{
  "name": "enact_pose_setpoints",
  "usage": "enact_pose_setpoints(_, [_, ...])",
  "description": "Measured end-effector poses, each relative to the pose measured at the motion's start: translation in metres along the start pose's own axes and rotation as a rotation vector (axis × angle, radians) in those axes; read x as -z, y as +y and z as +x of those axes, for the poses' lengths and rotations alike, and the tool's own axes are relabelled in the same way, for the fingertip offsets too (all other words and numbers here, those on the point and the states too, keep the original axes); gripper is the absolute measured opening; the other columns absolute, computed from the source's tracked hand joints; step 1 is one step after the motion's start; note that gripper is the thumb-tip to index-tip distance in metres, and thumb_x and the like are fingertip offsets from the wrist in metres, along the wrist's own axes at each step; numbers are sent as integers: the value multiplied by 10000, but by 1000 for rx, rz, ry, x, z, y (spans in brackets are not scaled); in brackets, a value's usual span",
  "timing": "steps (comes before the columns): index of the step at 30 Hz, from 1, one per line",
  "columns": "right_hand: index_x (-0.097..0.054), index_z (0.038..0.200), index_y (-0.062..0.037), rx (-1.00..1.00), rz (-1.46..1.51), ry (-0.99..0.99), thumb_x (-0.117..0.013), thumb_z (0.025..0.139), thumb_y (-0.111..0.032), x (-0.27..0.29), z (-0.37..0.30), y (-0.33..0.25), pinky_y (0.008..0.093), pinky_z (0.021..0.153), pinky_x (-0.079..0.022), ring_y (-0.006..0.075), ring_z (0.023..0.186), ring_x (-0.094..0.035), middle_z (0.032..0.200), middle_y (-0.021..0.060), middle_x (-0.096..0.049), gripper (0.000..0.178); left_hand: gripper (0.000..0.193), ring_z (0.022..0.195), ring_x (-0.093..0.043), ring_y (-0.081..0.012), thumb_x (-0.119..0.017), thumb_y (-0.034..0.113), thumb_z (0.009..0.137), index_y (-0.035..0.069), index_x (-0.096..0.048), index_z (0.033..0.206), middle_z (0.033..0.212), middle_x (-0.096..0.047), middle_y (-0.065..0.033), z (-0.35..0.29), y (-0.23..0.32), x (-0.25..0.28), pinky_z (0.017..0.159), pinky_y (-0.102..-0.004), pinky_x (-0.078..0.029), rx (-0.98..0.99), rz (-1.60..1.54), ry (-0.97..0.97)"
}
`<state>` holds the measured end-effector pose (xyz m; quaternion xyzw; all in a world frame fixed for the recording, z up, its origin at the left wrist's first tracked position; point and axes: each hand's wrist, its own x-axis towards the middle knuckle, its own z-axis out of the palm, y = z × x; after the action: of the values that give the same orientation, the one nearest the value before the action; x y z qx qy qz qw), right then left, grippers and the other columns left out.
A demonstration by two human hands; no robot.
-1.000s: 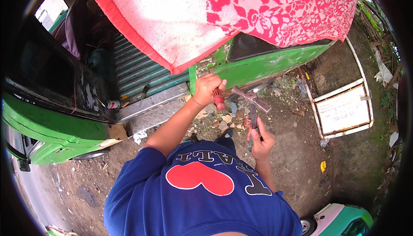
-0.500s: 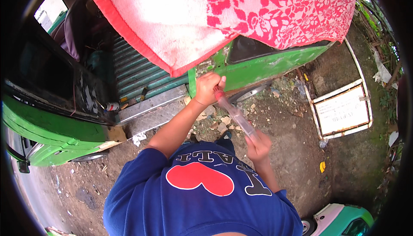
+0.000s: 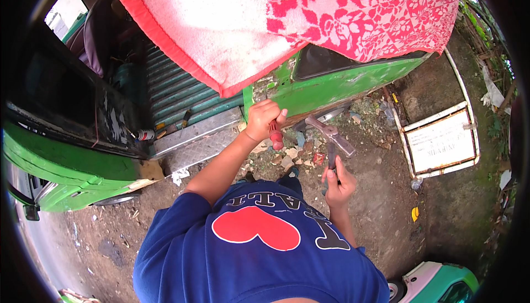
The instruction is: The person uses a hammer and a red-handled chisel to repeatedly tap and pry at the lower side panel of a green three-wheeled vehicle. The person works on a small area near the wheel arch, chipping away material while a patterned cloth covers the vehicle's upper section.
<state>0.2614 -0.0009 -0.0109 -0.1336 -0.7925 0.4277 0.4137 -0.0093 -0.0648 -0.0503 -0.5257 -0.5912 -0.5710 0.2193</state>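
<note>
My left hand (image 3: 263,119) is closed around a tool with a red handle (image 3: 276,135), probably a screwdriver. Its butt end points toward me, and its shaft is hidden behind the hand. That fist is up against the corner of the green vehicle body (image 3: 342,93), beside the metal door sill. To the right, my right hand (image 3: 339,186) grips a hammer (image 3: 331,136) by its dark handle. The hammer's worn metal head is raised, apart from the red handle's end.
A pink flowered towel (image 3: 221,32) hangs over the vehicle's top. The ridged teal floor (image 3: 176,82) lies left of it, with a small can (image 3: 146,135) by the sill (image 3: 193,140). A rusty white metal frame (image 3: 441,145) stands right. Rubble (image 3: 290,156) litters the ground.
The hammer, a blurred streak ending near the red handle before, is now drawn back to the right and sharply seen. My left hand has shifted slightly, tilting the red handle more toward me.
</note>
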Motion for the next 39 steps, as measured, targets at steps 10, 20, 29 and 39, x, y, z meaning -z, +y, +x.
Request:
enact_pose_setpoints(10, [-597,1242,39,-55,37,-7,-608,873,21,-5,1,0,243,560,-471,97,612,-568,827,102,-662,369,302,504,-505,-303,-670,48,778,54,-435,590,553,-473,-106,16,5,-4,469,-398,-410,43,36,-34])
enact_pose_setpoints(20, [-530,1332,5,270,36,33,-553,907,-12,-3,1,-3,272,522,-470,148,589,-563,771,109,-643,426,271,533,-574,-316,-679,188,815,92,-539,603,568,-558,-108,32,7,-7,504,-421,-460,158,70,-99])
enact_pose_setpoints(29, [-530,1341,-7,14,65,40,-532,926,-13,0,1,4,264,537,-457,121,583,-533,719,75,-594,415,274,525,-556,-285,-674,126,780,80,-490,582,558,-535,-88,7,5,-11,498,-394,-453,76,50,-162])
enact_pose_setpoints(39, [-560,1312,-13,-78,107,28,-577,919,-16,-2,0,6,255,537,-468,107,603,-553,767,73,-614,393,311,491,-508,-269,-677,84,746,76,-426,563,541,-488,-76,4,9,0,461,-375,-433,-29,74,-103])
